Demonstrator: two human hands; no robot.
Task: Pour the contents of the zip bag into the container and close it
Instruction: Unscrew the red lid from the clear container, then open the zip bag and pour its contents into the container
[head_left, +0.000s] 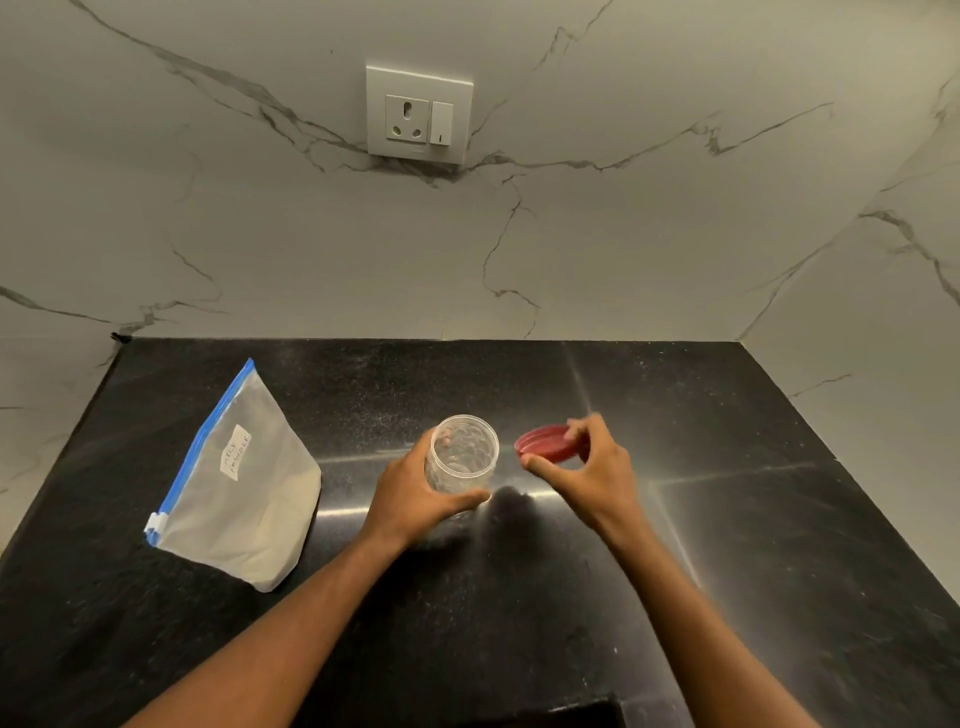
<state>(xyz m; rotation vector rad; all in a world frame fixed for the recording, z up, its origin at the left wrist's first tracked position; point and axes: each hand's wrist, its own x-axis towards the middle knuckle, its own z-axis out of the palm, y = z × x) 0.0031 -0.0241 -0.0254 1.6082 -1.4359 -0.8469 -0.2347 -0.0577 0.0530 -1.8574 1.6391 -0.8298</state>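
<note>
A clear plastic container (464, 451) stands upright and open in the middle of the black counter (727, 519). My left hand (415, 499) is wrapped around its left side. Just to the right, my right hand (592, 467) pinches the red lid (545, 442), held off the container and tilted. On the left lies a zip bag (244, 499) with a blue zip strip, a white slider and a handwritten label. It holds pale powder and its zip looks shut.
The counter meets a white marble wall at the back and on both sides. A wall socket with a switch (420, 113) sits above. A dark recess (571, 714) shows at the near edge of the counter.
</note>
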